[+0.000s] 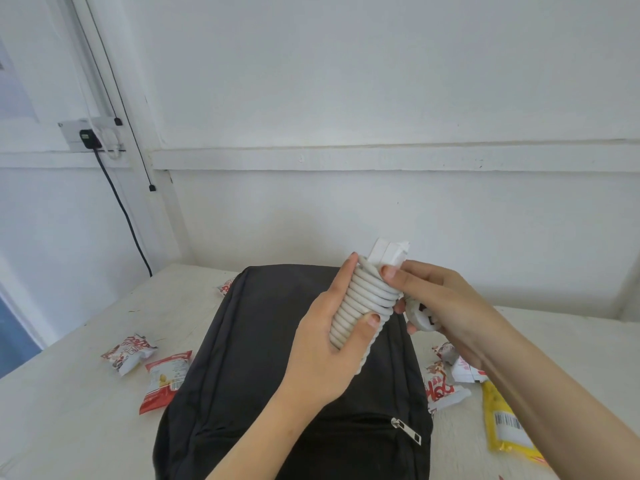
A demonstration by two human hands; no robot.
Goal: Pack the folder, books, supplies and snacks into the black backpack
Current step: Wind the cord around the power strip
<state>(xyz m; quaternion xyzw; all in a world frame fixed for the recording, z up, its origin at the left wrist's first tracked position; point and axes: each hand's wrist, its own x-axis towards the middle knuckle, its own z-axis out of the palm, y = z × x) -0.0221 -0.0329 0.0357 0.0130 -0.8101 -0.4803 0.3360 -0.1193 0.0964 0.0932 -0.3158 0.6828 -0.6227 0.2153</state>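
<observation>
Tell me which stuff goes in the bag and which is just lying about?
For the job: backpack, snacks, yellow packet, cord bundle held by the left hand and right hand.
Just there: wall socket, black cable.

— From where do we look?
— From our own head, facing forward and down. Our left hand (325, 344) and right hand (440, 306) sit close; backpack (263, 341), table (69, 410) and wall (346, 98) lie beyond. We have the one view.

I'm gripping the cord-wrapped charger (363, 299) in my left hand (329, 351), my right hand (446, 303) holding its plug (424, 318), above the black backpack (270, 341) lying on the bench (69, 410)
</observation>
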